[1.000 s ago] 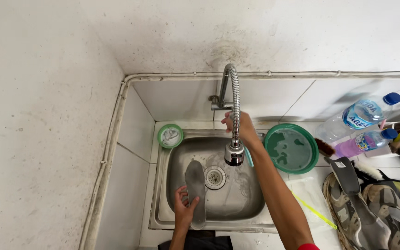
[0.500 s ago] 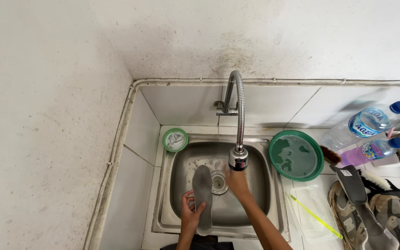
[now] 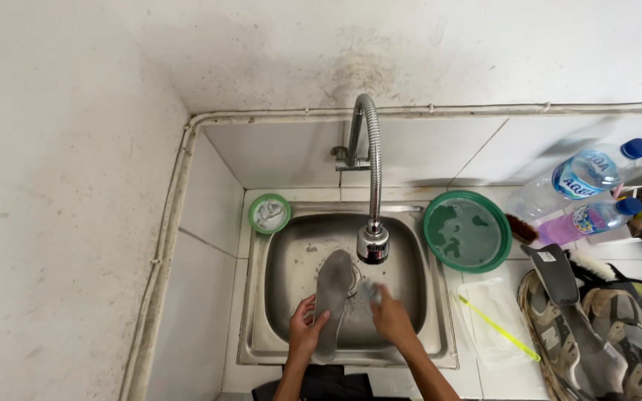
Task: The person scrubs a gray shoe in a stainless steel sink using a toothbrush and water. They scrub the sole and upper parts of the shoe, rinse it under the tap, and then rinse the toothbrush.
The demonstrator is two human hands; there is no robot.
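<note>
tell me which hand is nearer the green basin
Right. The right hand is in the sink below the tap, toward the green basin; the left hand holds the insole farther away.

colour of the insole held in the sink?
Grey. The insole shows best in the head view, held by the left hand inside the steel sink.

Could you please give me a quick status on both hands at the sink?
Left hand grips grey insole over sink. Right hand beside it, under faucet. Nothing blocking.
</note>
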